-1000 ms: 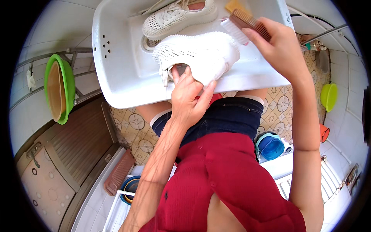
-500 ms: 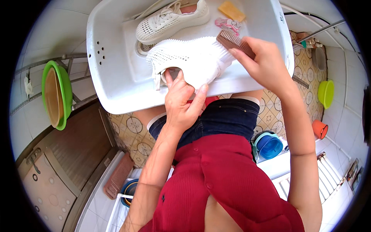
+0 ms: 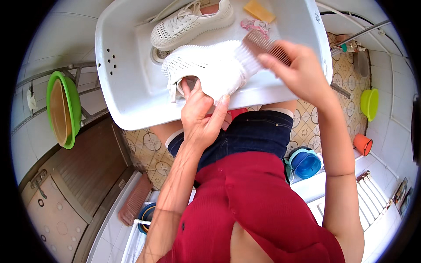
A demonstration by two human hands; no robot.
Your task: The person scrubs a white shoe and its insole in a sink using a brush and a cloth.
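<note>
My left hand (image 3: 199,109) is closed on a white sneaker (image 3: 206,68), with fingers inside its opening and the thumb along its side. The shoe lies tilted on its side over the near part of a white basin sink (image 3: 123,105), toe to the right. In my right hand (image 3: 296,70) is a brown scrub brush (image 3: 267,47), smeared by motion; its pale bristles meet the sneaker's toe end. Behind it rests a second white sneaker (image 3: 190,27) with laces, next to the drain (image 3: 158,55).
Farther back in the sink lie a yellow soap bar (image 3: 259,11) and a crumpled pink-and-white wrapper (image 3: 255,26). A green basin (image 3: 72,109) hangs on the left rack. Low on the right are a blue bucket (image 3: 306,165), an orange pot (image 3: 363,145) and a lime basin (image 3: 369,105).
The brush has tilted and shifted slightly at the sneaker's toe, blurring with my right hand. My left hand keeps its hold on the shoe. The whole view has shifted slightly.
</note>
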